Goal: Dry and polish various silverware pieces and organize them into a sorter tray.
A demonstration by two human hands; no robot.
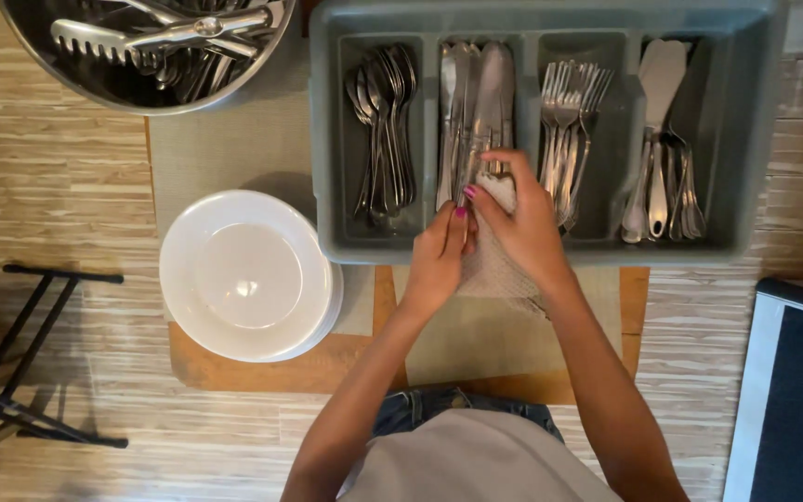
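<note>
At the centre of the frame both hands meet over the front edge of the grey cutlery tray [755, 139]. The right hand [522, 223] is clenched around a white cloth [490, 270] wrapped about a table knife [480, 153], whose blade end sticks up toward the knife compartment. The left hand [440, 256] pinches the lower end of the cloth and knife with thumb and fingertips.

To wipe it well, I judge the left hand should hold the handle steady while the right draws the cloth along the blade, away from the edge, then lays the knife flat among the other knives [462, 102].

Left of them lie spoons [385, 121], to the right forks [569, 121] and serving pieces [662, 158]. A stack of white plates [248, 274] sits at left on the wooden surface [262, 372]; a steel bowl of utensils [155, 42] fills the upper left.
</note>
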